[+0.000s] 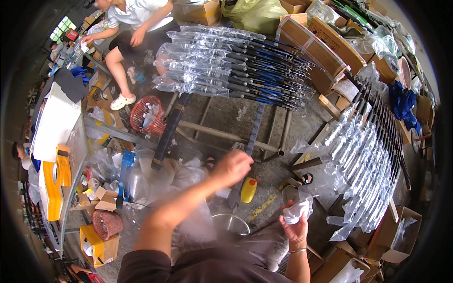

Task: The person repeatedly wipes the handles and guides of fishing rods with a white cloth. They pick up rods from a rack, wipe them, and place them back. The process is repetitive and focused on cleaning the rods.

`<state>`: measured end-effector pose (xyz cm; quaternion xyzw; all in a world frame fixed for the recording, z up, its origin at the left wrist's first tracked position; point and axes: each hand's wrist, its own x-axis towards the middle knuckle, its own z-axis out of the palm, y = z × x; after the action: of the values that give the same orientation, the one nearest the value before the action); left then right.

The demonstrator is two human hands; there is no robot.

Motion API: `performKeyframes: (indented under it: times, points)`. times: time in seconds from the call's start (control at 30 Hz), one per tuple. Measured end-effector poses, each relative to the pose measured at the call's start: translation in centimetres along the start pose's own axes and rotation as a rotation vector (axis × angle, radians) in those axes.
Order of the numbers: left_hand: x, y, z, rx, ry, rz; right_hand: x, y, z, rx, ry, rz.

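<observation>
My left hand (233, 167) is raised in front of me above the floor, its fingers curled together and a little blurred; what they hold, if anything, is hidden. In my right hand (296, 231), at the lower right, sits a white bundle in clear plastic (297, 211), gripped with the fingers around it. Beyond my hands, fishing rods (207, 63) with handles in clear plastic sleeves lie side by side across a metal rack (212, 132). More sleeved fishing rods (361, 162) rest in a row on my right. The hands touch neither row.
A yellow bottle with a red top (249, 190) stands on the floor near my left hand. A red basket (147, 115) sits left of the rack. A person (137, 28) sits at the far left. Cardboard boxes (311, 52) crowd the back right; a white-topped table (59, 125) edges the left.
</observation>
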<state>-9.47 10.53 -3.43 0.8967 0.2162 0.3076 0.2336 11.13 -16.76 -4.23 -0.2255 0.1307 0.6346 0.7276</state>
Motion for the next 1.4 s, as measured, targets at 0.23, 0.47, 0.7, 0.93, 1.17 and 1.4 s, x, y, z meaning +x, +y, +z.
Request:
performKeyframes:
  times: [0.23, 0.47, 0.7, 0.93, 1.17, 1.4]
  points:
    - [11.7, -14.4, -7.0, 0.486, 0.040, -0.159, 1.5, 1.4, -2.1, -0.099, -0.036, 0.149]
    - [18.8, -20.6, -7.4, 0.676, -0.174, -0.408, 1.5, 0.7, -2.4, 0.103, -0.051, 0.120]
    - [20.0, -21.5, -7.8, 0.831, -0.327, -0.322, 2.4, 0.3, -2.2, 0.122, -0.049, 0.145]
    - [18.5, -21.7, -9.9, 0.781, -0.212, -0.122, 2.4, 0.1, -1.7, 0.069, -0.077, 0.157]
    - [19.1, -17.9, -15.7, 0.785, 0.010, 0.013, 2.3, 0.1, -2.2, 0.051, -0.142, 0.155]
    - [20.3, -7.8, -23.8, 0.661, 0.305, 0.077, 2.7, 0.5, -2.1, -0.037, -0.125, 0.140]
